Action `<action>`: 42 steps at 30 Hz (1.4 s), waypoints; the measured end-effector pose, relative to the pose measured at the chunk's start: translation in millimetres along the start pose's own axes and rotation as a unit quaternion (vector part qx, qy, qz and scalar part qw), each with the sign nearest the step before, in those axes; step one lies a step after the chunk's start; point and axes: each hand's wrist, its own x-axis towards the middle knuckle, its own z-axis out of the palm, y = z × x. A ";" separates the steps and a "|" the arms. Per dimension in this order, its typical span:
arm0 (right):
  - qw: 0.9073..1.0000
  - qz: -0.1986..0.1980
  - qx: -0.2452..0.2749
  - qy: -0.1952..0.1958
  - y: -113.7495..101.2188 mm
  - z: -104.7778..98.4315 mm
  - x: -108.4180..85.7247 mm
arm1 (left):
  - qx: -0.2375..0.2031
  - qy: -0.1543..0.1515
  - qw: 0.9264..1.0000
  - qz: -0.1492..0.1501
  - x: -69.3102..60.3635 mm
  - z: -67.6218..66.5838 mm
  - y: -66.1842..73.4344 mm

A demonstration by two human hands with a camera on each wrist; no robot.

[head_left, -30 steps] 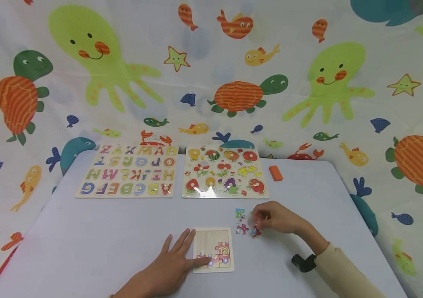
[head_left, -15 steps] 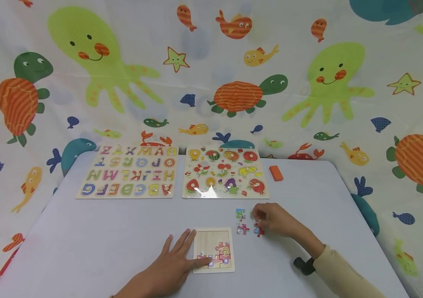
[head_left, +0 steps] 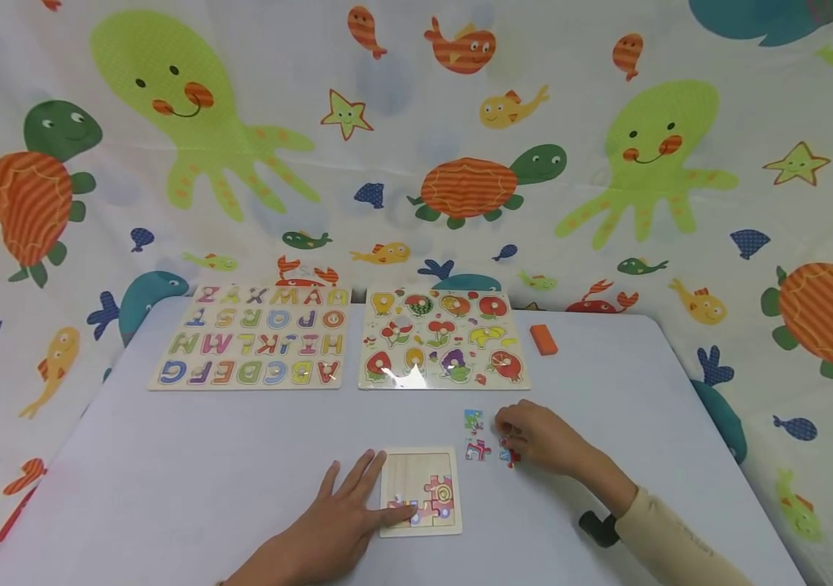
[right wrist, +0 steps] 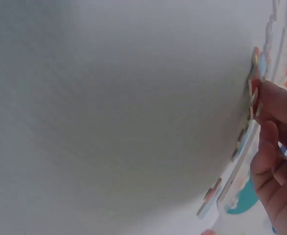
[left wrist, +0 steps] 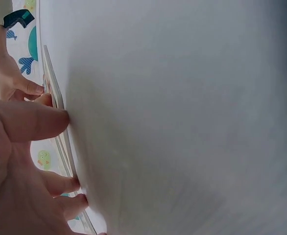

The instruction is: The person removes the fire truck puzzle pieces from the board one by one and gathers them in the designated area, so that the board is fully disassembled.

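Left hand (head_left: 331,521) splayed, thumb on puzzle tray (head_left: 409,472); right-hand fingers at red jigsaw piece (head_left: 509,456), 1 of 3 visible on worktop (head_left: 240,464) beside tray; pinch unclear. Best lift by edges, tray steadied.

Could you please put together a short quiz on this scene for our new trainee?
1. Which thing does the person's left grip touch?
A) letter board
B) puzzle tray
C) patterned backdrop
2. True or false: the puzzle tray is completely filled.
3. Fill in the colour: the block beside the fruit board is ____.

Key: 1. B. 2. False; bare wood shows in its upper part. 3. Orange.
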 end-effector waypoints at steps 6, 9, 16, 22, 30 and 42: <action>0.998 -0.028 -0.053 0.025 -2.1 5.1 -2.9 | 0.000 -0.002 1.000 -0.001 -1.1 -0.9 0.9; 0.995 -0.055 -0.070 0.047 -6.2 7.9 -4.6 | 0.001 -0.003 1.000 0.001 -1.9 -1.7 1.7; 0.988 -0.144 -0.054 -0.001 -40.9 18.1 4.1 | -0.001 -0.006 1.000 0.002 -2.8 -1.9 -0.4; 0.973 -0.203 -0.081 -0.072 -60.2 31.7 13.0 | 0.001 -0.009 1.000 0.009 -1.9 -1.2 -0.8; 0.968 -0.219 -0.092 -0.077 -66.0 33.9 14.9 | 0.004 -0.011 1.000 0.009 -2.4 -3.4 -0.2; 0.973 -0.215 -0.025 -0.084 -67.3 36.1 15.7 | -0.001 -0.007 1.000 0.007 -2.5 -3.4 0.7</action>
